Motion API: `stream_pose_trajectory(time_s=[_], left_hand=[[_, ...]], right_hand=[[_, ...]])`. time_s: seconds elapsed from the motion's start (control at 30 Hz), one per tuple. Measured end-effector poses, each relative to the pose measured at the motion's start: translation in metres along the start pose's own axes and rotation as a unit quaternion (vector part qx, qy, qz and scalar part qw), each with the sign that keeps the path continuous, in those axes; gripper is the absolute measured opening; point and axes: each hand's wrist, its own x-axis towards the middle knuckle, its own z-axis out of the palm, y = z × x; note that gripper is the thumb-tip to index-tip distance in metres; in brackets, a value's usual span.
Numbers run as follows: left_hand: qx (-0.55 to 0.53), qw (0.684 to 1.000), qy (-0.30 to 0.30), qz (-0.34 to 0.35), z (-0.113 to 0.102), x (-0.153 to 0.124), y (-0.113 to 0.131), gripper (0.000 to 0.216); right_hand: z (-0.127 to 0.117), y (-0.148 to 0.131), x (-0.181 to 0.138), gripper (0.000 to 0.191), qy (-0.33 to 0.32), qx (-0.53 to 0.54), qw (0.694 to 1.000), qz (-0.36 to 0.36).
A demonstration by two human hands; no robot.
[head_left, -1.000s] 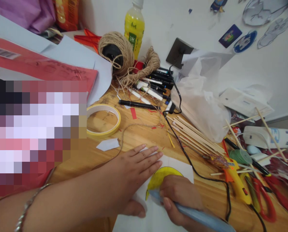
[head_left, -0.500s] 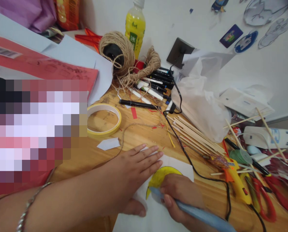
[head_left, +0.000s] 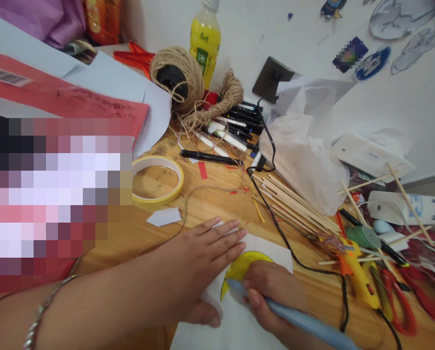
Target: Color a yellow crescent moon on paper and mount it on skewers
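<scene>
My left hand (head_left: 206,267) lies flat with its fingers stretched out, pressing on a sheet of white paper (head_left: 217,336). On that paper is a yellow crescent-like shape (head_left: 249,262) with a dark outline, partly covered by my right hand (head_left: 266,291). The fingers of my right hand are closed round a long light-blue pen-like tool (head_left: 301,318). Its front end rests at the lower left part of the yellow shape, and the exact tip is too blurred to make out.
A roll of yellow tape (head_left: 181,184) and a paper scrap (head_left: 163,217) lie beyond my left arm. Thin wooden sticks (head_left: 298,204), a black cord (head_left: 288,248), a yellow glue gun (head_left: 359,277) and red-handled scissors (head_left: 398,301) lie to the right. Twine (head_left: 193,73) and markers (head_left: 239,126) are farther back.
My right hand and the light-blue tool have shifted very slightly along the yellow shape. My left hand stays in place on the paper.
</scene>
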Motion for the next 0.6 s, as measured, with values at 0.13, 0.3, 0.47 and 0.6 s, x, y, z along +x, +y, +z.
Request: stream_pose_trajectory(time_s=[0.13,0.3,0.47,0.6], left_hand=[[0.004,1.000,-0.013,-0.007,-0.0022,0.0010,0.0007,0.102],[-0.004,0.999,-0.034,-0.013,-0.0070,0.0026,0.0015,0.103],[-0.007,0.999,-0.029,-0.011,-0.0085,0.0027,0.0018,0.100],[-0.001,1.000,-0.014,-0.008,-0.0041,0.0012,0.0008,0.097]], right_hand=[[-0.0026,-0.0026,0.0026,0.057,-0.001,-0.013,1.000,0.001],[-0.0038,-0.0028,0.0020,0.057,-0.005,-0.025,1.000,0.009],[-0.0061,-0.0019,-0.0012,0.056,-0.035,-0.022,0.999,0.029],[-0.0066,-0.0013,-0.0043,0.049,-0.017,-0.010,0.999,0.028]])
